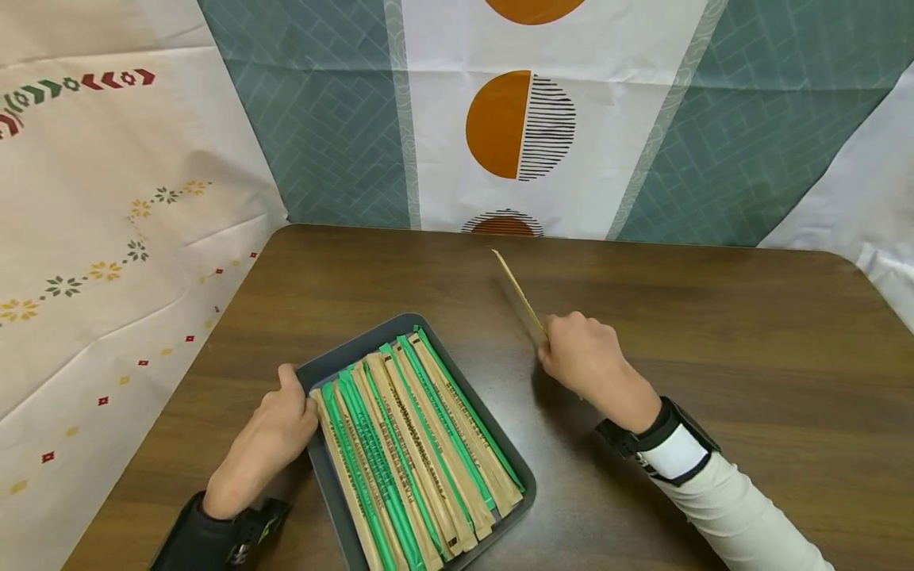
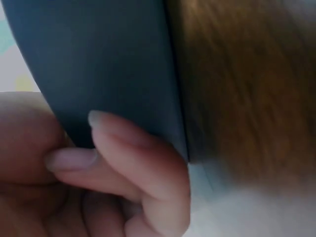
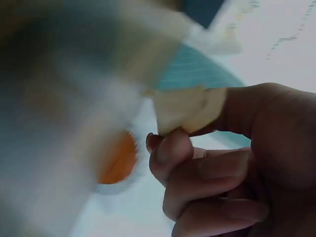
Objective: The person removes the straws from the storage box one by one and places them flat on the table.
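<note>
My left hand (image 1: 274, 428) grips the rim of a dark grey tray (image 1: 400, 325) at its left corner. In the left wrist view, the fingers (image 2: 143, 153) curl against the tray's outer wall (image 2: 113, 64). Long, slim paper packets (image 1: 400, 420), some beige and some green with printed lettering, lie side by side in the tray. My right hand (image 1: 581, 357) is to the right of the tray, above the table. It pinches the near end of one slim beige packet (image 1: 517, 292), tilted up and away; the pinched end (image 3: 185, 108) shows between thumb and fingers in the right wrist view.
A brown wooden table (image 1: 714, 333) lies under the tray and hands. Behind it hangs a green and white cloth (image 1: 336, 119) with orange circles. To the left, a white patterned cloth (image 1: 143, 317) runs along the table's edge.
</note>
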A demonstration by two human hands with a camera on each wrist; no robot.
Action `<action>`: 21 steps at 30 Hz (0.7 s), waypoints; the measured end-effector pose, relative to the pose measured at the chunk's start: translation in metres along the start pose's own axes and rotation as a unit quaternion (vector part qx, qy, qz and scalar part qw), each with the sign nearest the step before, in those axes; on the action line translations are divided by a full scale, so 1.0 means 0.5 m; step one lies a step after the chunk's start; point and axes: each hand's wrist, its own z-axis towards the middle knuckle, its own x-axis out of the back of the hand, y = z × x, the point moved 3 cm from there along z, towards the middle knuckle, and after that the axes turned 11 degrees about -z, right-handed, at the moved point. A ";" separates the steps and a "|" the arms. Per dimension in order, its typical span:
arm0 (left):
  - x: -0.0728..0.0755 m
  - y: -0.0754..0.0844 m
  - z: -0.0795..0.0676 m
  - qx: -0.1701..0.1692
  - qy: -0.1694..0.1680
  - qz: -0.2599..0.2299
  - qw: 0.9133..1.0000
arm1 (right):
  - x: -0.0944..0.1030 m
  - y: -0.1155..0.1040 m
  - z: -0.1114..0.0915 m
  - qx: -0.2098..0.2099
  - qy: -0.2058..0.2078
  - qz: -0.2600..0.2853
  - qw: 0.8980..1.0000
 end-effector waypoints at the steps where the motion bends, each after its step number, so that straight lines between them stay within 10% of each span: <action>1: 0.000 0.000 0.000 0.001 -0.003 -0.001 1.000 | -0.011 0.006 0.006 -0.002 -0.017 -0.001 1.000; 10: -0.004 0.006 0.004 -0.011 -0.004 -0.002 1.000 | -0.055 0.033 0.032 -0.019 -0.142 -0.025 0.989; 21: -0.002 0.003 -0.006 -0.003 -0.003 -0.005 1.000 | -0.040 0.028 0.021 -0.014 -0.174 -0.035 0.984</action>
